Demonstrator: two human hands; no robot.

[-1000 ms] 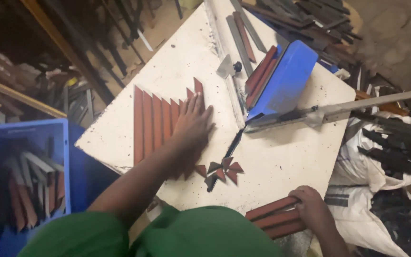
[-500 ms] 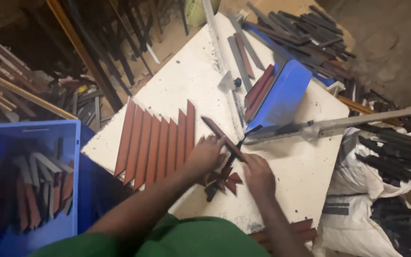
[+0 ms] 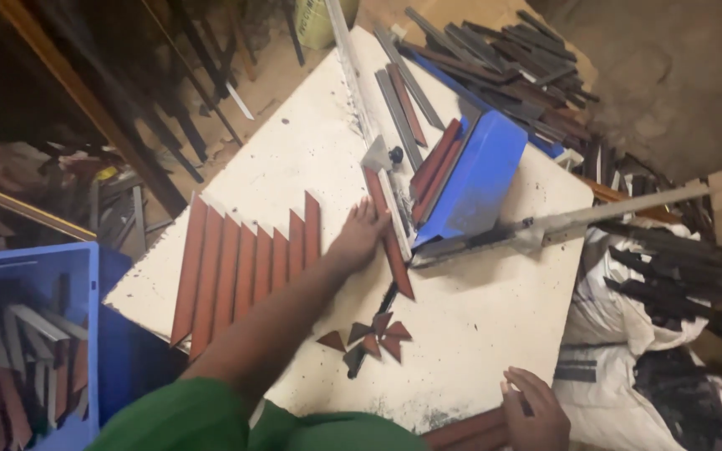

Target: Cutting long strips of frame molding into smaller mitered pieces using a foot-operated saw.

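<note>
L hand flat, fingers spread, pressing red-brown strip vs cutter fence, mid counter | R hand near edge, loosely curled on strip stack | strip prob. light, stiff, thin; hold mid-length, flat.

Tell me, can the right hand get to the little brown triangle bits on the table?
Probably yes. The right hand rests at the table's near edge, and only bare white tabletop lies between it and the triangle offcuts.

white sacks heaped right of table, blue crate left
</note>
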